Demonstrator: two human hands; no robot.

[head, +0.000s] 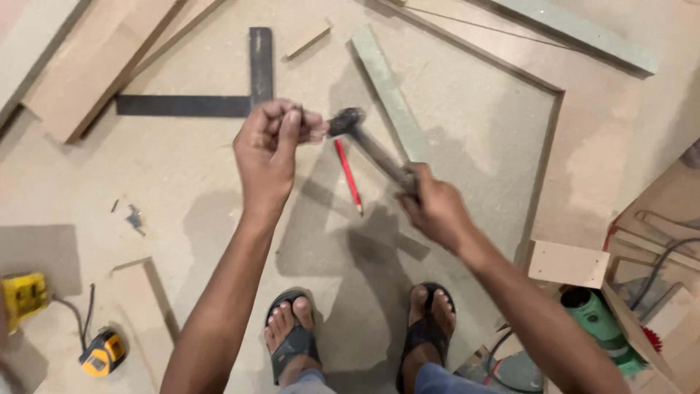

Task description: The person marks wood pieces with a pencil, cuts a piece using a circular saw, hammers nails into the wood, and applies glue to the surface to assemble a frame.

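Two sandalled feet stand at the bottom edge on a pale board floor, the knees below them cut off by the frame. Above them both forearms reach forward from the lower corners. At centre the left hand is raised with its fingers bunched tightly together at the tips, pinching something too small and too hidden by the fingertips to identify. Right beside those fingertips sits the dark head of a hammer, blurred, so whether head and fingers touch cannot be told. Gripping the wooden handle near its lower end, the right hand is wrapped closed around it; the end of the handle is hidden inside the fist.

Directly below the hammer, on the floor between the two hands, lies a red pencil, point toward the feet. A pale green strip of board runs diagonally behind the hammer, its lower end covered by the handle and the right hand. A dark steel square lies flat to the upper left, well apart from the hands. Near it a stack of board offcuts runs out of the frame. A few small dark fasteners, hard to make out, lie at the left. A yellow tape measure sits at lower left, and a yellow tool is cut off by the left edge. A green power tool lies at lower right, partly hidden behind a wooden block and the right forearm.
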